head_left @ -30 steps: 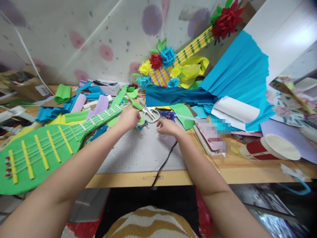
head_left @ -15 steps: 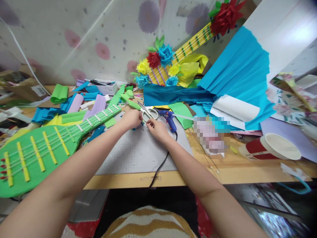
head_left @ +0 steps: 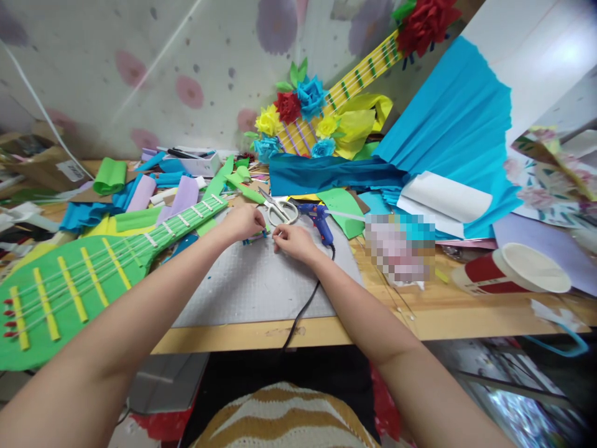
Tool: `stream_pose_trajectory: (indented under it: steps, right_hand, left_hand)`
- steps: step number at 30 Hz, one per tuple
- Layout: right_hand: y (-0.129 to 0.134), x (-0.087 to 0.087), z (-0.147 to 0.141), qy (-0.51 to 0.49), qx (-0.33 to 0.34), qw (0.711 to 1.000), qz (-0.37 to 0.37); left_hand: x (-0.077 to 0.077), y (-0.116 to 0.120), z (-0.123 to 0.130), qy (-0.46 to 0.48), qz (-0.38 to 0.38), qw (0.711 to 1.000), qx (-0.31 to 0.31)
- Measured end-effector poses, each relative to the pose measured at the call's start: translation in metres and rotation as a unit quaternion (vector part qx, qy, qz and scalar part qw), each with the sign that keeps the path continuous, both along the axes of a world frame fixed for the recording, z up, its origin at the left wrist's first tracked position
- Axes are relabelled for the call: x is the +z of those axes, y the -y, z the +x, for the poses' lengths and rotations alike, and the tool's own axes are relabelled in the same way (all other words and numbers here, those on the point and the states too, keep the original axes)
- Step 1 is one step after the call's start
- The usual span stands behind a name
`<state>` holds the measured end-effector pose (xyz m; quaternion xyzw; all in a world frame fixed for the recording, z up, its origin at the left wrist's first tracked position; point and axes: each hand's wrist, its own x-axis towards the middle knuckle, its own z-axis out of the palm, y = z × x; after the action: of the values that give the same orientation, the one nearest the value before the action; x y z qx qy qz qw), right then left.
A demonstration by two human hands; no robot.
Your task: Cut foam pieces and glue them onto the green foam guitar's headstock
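My left hand (head_left: 245, 223) is closed, its fingertips bent down over the front mat. Just below its fingers lie small blue and green scraps (head_left: 255, 238). To its right, my right hand (head_left: 295, 242) is closed in a pinch, palm side low to the mat. Anything within either hand is too small or hidden to name. White-handled scissors (head_left: 282, 213) lie just beyond both hands, blades pointing away to the left. A blue glue gun (head_left: 319, 223) rests right of the scissors, its black cord running toward the table's front edge.
A green paper guitar (head_left: 74, 280) with yellow strips covers the left. Behind stands a yellow guitar neck (head_left: 364, 78) with paper flowers. Blue crepe paper (head_left: 448, 118) and a paper cup (head_left: 510, 269) are on the right. A grey cutting mat (head_left: 224, 298) lies in front.
My hands have moved slightly apart, and the right one has drawn back from the scissors' handles. The small scraps under my left hand show more clearly.
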<state>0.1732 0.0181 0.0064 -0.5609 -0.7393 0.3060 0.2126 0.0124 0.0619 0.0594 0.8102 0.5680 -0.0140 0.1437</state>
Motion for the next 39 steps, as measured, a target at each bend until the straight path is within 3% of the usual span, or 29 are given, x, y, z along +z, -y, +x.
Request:
stream_pose_trajectory:
  steps: [18, 28, 33, 39]
  right_hand:
    - [-0.006, -0.003, -0.007, -0.012, -0.015, 1.0, -0.014]
    - [-0.009, -0.008, -0.011, 0.006, -0.041, 0.999, -0.008]
    - [-0.011, -0.009, -0.013, 0.008, -0.043, 0.999, -0.015]
    - [-0.012, -0.008, -0.014, 0.01, -0.046, 0.999, 0.001]
  left_hand:
    - [0.005, -0.002, 0.006, -0.067, 0.036, 0.997, -0.03]
    - [0.007, 0.012, 0.014, -0.072, 0.08, 0.994, -0.003]
    - [0.002, 0.008, 0.014, -0.057, 0.04, 0.996, 0.06]
    - [-0.001, 0.006, 0.014, -0.065, 0.036, 0.995, 0.065]
